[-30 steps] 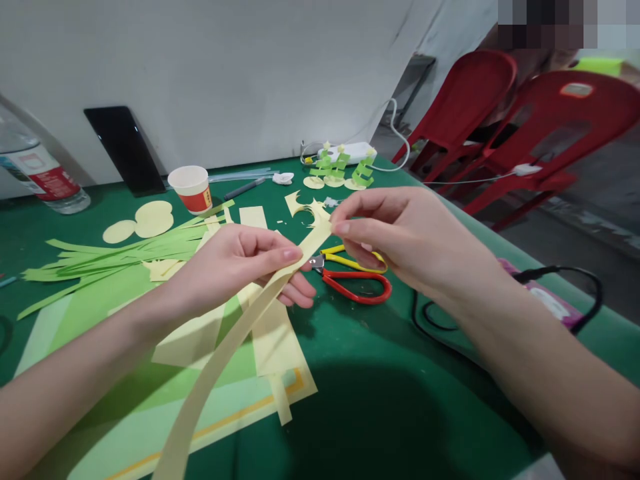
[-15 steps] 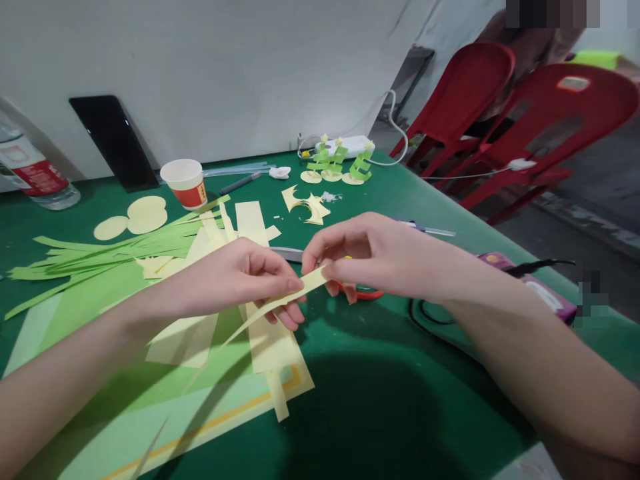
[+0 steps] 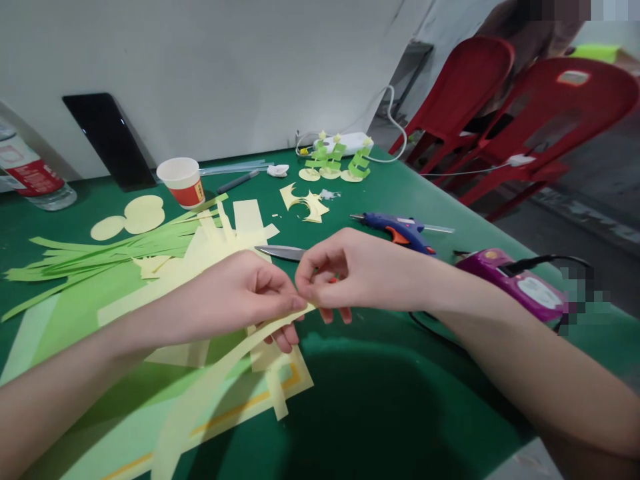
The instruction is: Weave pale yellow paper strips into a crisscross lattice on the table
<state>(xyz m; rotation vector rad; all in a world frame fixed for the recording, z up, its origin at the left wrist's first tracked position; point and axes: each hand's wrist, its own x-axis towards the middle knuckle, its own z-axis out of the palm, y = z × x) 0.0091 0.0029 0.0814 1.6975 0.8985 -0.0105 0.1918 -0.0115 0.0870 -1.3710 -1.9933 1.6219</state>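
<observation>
Both of my hands pinch the top end of a long pale yellow paper strip (image 3: 210, 383) that hangs down toward me over the green table (image 3: 380, 413). My left hand (image 3: 240, 300) grips it from the left, fingers closed. My right hand (image 3: 350, 273) pinches the strip's tip with thumb and forefinger, almost touching the left hand. Behind my hands lie scissors (image 3: 283, 253) with the blades pointing left; their handles are mostly hidden by my right hand. Yellow and green paper sheets (image 3: 100, 407) lie beneath the strip.
A blue glue gun (image 3: 400, 230) and a purple device (image 3: 515, 283) with a black cable lie at the right. Green strips (image 3: 100, 253), yellow circles (image 3: 130, 217), a paper cup (image 3: 184, 181), small paper trees (image 3: 333, 163), a bottle (image 3: 30, 177) and a phone (image 3: 113, 140) stand farther back. Red chairs (image 3: 525, 113) are beyond the table.
My hands came down and toward me and closed together; the right hand now pinches the strip's tip right beside the left. The strip's lower part swung about. The glue gun came into view.
</observation>
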